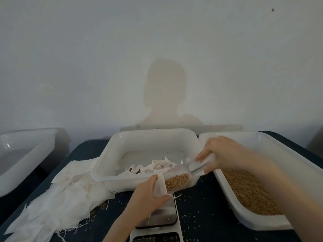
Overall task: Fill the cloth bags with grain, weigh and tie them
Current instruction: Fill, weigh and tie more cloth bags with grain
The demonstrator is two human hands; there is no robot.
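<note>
The cloth bag (160, 186) is thin, soft and floppy, so it is best held at its open edge, and there it is pinched by the left hand (148, 194) just above the scale (158, 222). A clear scoop (180, 179) of brown grain (176, 180) is gripped by the right hand (222, 154) and tipped into the white bag, beside the grain tray (236, 206).

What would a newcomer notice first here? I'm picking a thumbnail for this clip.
The two hands at centre: the right hand tips a clear scoop of grain into a cloth bag gripped by the left hand, above the scale. Right of them sits the grain tray.
</note>
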